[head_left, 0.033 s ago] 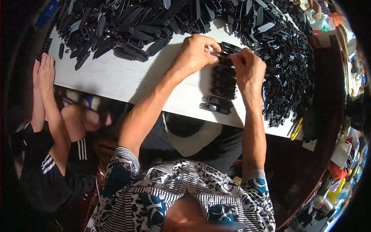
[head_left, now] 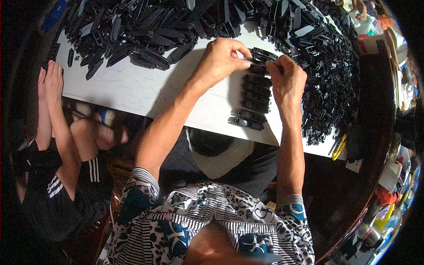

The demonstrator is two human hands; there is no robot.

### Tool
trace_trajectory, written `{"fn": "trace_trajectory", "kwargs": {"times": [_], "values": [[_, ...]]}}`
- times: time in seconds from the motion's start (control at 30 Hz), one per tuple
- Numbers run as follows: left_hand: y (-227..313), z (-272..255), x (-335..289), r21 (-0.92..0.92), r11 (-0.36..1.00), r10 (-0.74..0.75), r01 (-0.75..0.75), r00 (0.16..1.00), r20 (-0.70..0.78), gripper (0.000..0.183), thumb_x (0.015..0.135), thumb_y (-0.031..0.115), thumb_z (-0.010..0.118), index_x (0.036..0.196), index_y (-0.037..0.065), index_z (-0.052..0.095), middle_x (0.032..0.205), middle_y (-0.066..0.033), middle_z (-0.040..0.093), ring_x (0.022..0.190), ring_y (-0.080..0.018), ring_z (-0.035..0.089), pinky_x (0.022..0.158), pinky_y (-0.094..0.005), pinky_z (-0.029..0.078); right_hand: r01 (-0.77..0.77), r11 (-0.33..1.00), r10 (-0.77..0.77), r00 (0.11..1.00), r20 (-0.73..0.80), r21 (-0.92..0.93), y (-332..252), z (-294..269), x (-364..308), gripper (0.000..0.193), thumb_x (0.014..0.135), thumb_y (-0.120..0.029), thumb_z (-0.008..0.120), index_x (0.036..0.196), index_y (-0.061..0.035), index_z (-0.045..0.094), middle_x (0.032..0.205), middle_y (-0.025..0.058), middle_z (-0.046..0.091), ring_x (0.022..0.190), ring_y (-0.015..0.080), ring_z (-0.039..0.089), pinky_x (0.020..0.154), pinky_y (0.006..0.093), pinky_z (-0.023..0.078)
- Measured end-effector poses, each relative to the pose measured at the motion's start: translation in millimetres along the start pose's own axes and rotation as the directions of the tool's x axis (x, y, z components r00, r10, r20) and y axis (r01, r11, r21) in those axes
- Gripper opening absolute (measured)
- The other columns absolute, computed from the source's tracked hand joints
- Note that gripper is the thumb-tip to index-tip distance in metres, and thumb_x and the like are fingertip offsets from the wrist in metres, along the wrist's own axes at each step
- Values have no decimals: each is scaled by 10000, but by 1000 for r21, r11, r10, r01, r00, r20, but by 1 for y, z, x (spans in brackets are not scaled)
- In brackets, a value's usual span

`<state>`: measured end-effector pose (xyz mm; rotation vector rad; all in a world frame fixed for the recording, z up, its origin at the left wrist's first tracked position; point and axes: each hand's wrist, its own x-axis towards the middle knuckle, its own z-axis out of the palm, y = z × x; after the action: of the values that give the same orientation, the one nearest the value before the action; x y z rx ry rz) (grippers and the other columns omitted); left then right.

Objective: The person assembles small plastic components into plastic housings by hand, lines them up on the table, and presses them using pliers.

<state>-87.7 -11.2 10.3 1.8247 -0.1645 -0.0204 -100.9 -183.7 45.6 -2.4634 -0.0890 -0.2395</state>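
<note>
A small black plastic part (head_left: 258, 59) is pinched between the two hands at the far end of a short row. The left hand (head_left: 221, 59) is closed on its left end with thumb and forefinger pressed together; the right hand (head_left: 287, 79) is curled over its right end, fingertips drawn in against it.

Nearest to the body, below the grip, a neat column of finished black pieces (head_left: 254, 99) is laid on the white tabletop (head_left: 132, 88), each piece oblong, ribbed and glossy, lying crosswise and just beside the next. The two lowest pieces sit slightly askew from the rest.

A slip is judged the main risk: the part is small and smooth, and if the pinch is loosened it could drop onto the column and knock the row out of line. The right forearm passes close beside the column, so a sideways drag of the wrist could scatter it.

To the right of the grip, a dense heap of small black clips (head_left: 331, 84) is spread almost to the table edge, where pieces could be brushed off. A yellow-handled tool (head_left: 338, 147) lies at that edge.

Beyond the grip, a pile of long black casings (head_left: 145, 31) covers the far tabletop. At the far left, another person's hands (head_left: 51, 81) rest on the table edge.
</note>
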Motion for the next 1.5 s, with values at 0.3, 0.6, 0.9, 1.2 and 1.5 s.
{"fn": "trace_trajectory", "kwargs": {"times": [0.3,0.6,0.9,1.2,1.5], "values": [[12,-13,-18,-639,645,-166,419,893,418,735,934,637,290,1184,-4,548,756,-112,623,411,-34,434,319,-157,240,22,914,-76,990,118,405,-28,-12,-29,85,827,-64,671,804,16,652,632,5,596,605,68,526,561,215,418],[28,3,-35,-535,656,-365,532,844,392,682,901,679,329,1195,116,578,901,-12,617,619,-59,493,459,-180,345,384,894,-422,894,149,230,-34,2,-34,198,689,29,682,871,-16,617,915,118,587,717,295,630,601,350,517],[16,2,-47,-784,480,-118,393,915,386,364,935,394,548,1002,44,622,807,-38,625,543,-48,504,362,-165,279,354,879,-336,935,-111,319,-36,-8,-45,134,714,43,724,834,-5,689,734,43,566,659,128,550,560,254,433],[16,12,-54,-802,354,-110,482,873,476,247,954,280,544,927,40,597,709,-56,599,425,-16,410,369,-145,277,439,875,-376,881,-286,203,-19,-4,-53,166,739,5,731,902,-1,703,805,58,545,690,127,522,572,236,418],[22,19,-53,-820,394,-151,415,910,387,259,916,291,606,842,43,603,672,-32,570,429,-14,408,359,-147,273,331,799,-254,943,-217,502,-10,4,-51,141,758,-18,730,890,-9,682,801,50,542,691,104,524,530,226,407]]}}
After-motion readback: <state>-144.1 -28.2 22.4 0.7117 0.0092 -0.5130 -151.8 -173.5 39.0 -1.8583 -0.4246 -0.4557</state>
